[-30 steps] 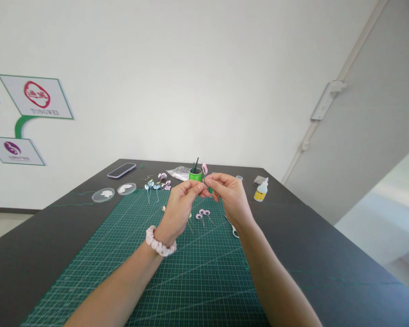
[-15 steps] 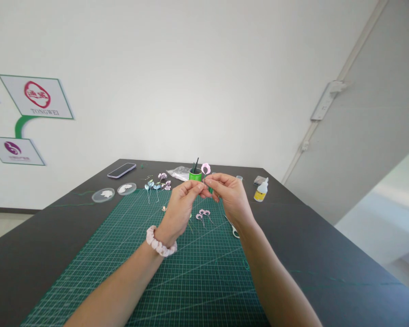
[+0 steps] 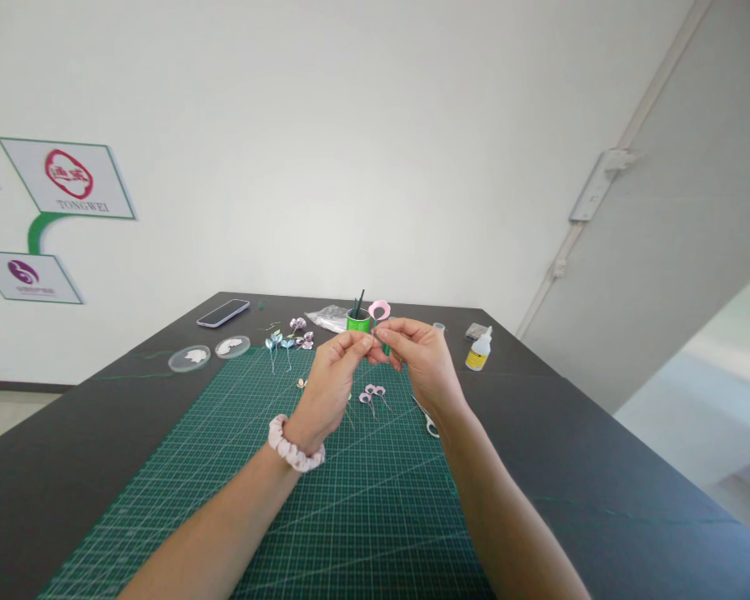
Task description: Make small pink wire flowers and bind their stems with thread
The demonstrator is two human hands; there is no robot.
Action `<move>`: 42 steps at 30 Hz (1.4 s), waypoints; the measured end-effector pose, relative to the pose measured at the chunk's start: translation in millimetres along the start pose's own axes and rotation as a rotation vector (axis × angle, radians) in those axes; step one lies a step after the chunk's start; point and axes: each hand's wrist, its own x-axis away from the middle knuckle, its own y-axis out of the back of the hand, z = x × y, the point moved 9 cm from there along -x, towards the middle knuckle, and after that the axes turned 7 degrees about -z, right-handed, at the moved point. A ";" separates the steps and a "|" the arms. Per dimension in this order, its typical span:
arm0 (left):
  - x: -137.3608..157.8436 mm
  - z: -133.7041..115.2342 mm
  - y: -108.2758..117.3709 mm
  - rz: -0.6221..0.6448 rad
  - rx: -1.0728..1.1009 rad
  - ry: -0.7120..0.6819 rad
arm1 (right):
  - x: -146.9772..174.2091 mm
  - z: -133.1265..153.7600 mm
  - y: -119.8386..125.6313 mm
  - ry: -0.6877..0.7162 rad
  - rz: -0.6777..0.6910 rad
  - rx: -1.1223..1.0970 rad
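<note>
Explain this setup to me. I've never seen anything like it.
There is no machine: the camera is worn on a person's head and looks forward and down. The left hand and right hand, both bare, pinch a pink flower together from below its petals. Underneath, a green gridded mat with three small pinkish flowers lies on a dark table. Also there are white-handled scissors, a yellow-labelled bottle, a green can, a phone and two clear dishes with white pieces.
</note>
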 end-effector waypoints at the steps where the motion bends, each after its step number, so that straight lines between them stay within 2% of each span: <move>1: 0.1 -0.1 -0.4 0.002 0.004 0.000 | 0.2 0.2 -0.3 -0.001 0.001 -0.001; 19: 1.7 1.3 -6.7 0.040 0.084 0.036 | 0.7 1.5 -1.1 0.006 0.013 -0.001; 42: 3.2 -2.3 -9.8 0.049 0.084 0.028 | 0.2 0.8 -0.8 0.003 0.005 0.006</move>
